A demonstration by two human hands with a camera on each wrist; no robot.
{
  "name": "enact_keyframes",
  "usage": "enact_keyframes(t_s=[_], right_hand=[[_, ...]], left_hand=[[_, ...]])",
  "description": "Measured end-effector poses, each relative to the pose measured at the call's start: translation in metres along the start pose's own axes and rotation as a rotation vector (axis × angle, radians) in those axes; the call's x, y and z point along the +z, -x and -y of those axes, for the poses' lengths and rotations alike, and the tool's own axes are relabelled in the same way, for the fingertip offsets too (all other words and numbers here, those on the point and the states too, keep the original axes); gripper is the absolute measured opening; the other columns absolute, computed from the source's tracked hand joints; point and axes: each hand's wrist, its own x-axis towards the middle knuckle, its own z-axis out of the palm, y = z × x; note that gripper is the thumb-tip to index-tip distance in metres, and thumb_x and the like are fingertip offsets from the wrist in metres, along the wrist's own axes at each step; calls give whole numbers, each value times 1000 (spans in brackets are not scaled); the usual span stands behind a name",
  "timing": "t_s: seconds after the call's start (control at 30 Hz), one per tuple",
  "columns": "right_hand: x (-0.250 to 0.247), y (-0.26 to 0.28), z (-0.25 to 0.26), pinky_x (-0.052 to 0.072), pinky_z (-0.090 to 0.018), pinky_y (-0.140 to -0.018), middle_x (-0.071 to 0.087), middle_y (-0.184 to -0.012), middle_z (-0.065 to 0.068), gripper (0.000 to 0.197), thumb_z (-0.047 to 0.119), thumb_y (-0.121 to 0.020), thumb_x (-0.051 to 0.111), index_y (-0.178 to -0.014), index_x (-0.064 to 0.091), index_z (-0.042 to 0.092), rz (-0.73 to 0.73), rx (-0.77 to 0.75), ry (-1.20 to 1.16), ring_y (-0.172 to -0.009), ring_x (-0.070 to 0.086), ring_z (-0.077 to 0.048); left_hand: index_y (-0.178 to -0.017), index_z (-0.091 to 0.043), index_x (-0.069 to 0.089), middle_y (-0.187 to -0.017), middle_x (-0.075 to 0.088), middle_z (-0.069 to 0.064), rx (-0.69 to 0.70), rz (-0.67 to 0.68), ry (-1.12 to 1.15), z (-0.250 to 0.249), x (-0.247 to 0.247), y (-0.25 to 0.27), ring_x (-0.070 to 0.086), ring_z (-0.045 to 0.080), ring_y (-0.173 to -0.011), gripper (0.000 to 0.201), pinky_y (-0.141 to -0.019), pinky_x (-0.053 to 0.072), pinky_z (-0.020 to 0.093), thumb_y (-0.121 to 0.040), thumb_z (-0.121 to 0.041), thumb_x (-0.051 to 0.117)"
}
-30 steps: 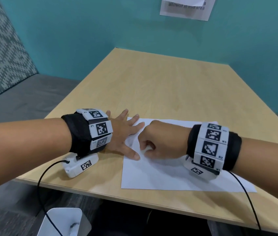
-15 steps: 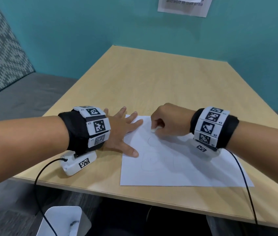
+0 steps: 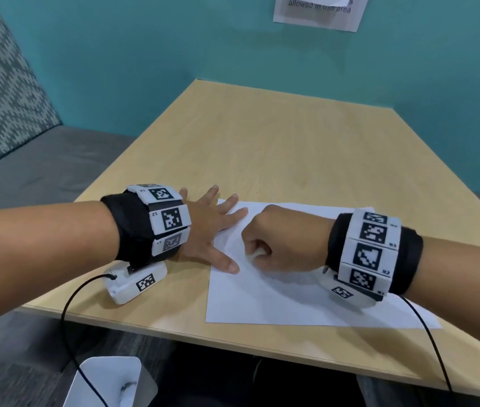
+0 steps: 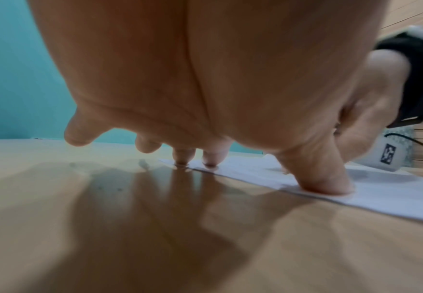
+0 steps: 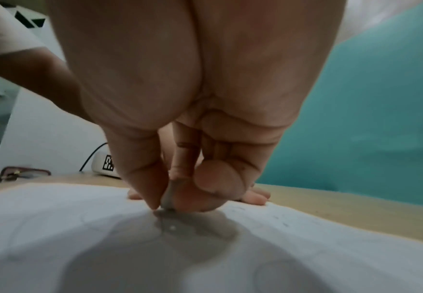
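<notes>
A white sheet of paper lies on the light wooden table near its front edge. My left hand lies flat with spread fingers on the sheet's left edge. In the left wrist view its thumb and two fingertips press the paper down. My right hand is curled over the paper just right of the left thumb. It pinches a small white eraser between thumb and fingers. In the right wrist view the eraser touches the paper, where faint pencil outlines show.
A teal wall with a paper notice stands behind the table. A grey bench with a patterned back runs along the left. A white object sits below the table's front edge. Black cables hang from both wrist units.
The right hand with the eraser has slid from the sheet's far part back toward me and left, beside the left thumb, where it was a second ago. The left hand has stayed put.
</notes>
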Motion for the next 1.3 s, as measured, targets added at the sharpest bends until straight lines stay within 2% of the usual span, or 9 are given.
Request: enact_keyframes(t_s=[0.2,0.3,0.4,0.53,0.77,0.9,1.03,1.2,1.3], right_hand=[[-14,-8,-32,51,-30,-66,63,-70,4,9,13,-79,57,-75,65,14,-91,118,73,-68,56,-18],[-1,-1,-1,42,-24,-61,50,-60,13,15,14,-79,57,-68,56,24,-14,-2,13,-57,47,-7],[-10,-6,-18,42,-20,-65,53,-66,16,10,15,-80,61,-82,69,19,-39,39,-4,-58,47,2],[-16,-10,-37,46,-24,-63,63,-71,8,9,15,-80,60,-78,68,15,-85,115,4,-61,51,-5],[-11,-8,-31,40,-23,-57,51,-61,12,9,12,-79,60,-72,62,17,-84,85,5,-55,46,-6],[-9,-5,-25,39,-22,-60,48,-64,18,8,12,-81,59,-81,67,14,-102,52,-8,-58,47,-2],[-2,4,-1,39,-17,-54,56,-60,7,11,11,-80,61,-84,70,6,17,-72,-43,-54,47,-9],[-21,-8,-38,46,-26,-66,60,-69,7,13,9,-80,61,-86,72,11,-83,57,40,-60,50,-9],[-10,-4,-22,43,-22,-59,56,-61,8,14,8,-79,56,-80,69,8,-70,19,24,-55,48,-6]], left_hand=[[-154,-37,-18,-162,-26,-9,-13,-5,-7,-2,-2,2,-25,27,-149,113,-113,0,69,-75,-87,45],[-154,-38,-18,-162,-25,-8,4,-17,-4,1,1,0,-25,27,-149,114,-112,0,71,-72,-89,44],[-154,-38,-18,-162,-26,-9,1,-6,0,-1,-1,1,-25,27,-149,113,-113,0,71,-73,-88,44],[-153,-38,-20,-161,-27,-9,-8,9,-31,-1,-3,3,-27,27,-148,114,-113,-1,70,-74,-88,44],[-153,-41,-20,-161,-29,-9,74,14,-16,-15,-13,-2,-28,27,-147,110,-113,-3,70,-78,-81,51],[-153,-49,-3,-163,-22,-14,139,14,39,-24,-11,-9,-20,28,-150,102,-113,1,71,-75,-80,56],[-141,-48,39,-164,-21,-8,153,-13,58,-25,-10,-8,-21,30,-150,76,-113,1,71,-74,-78,60],[-153,-44,-15,-163,-24,-11,143,-16,9,-21,-7,-14,-18,30,-151,115,-112,0,71,-71,-86,53],[-153,-48,-6,-163,-22,-12,156,-36,26,-21,-6,-13,-18,31,-150,108,-112,-1,72,-71,-84,56]])
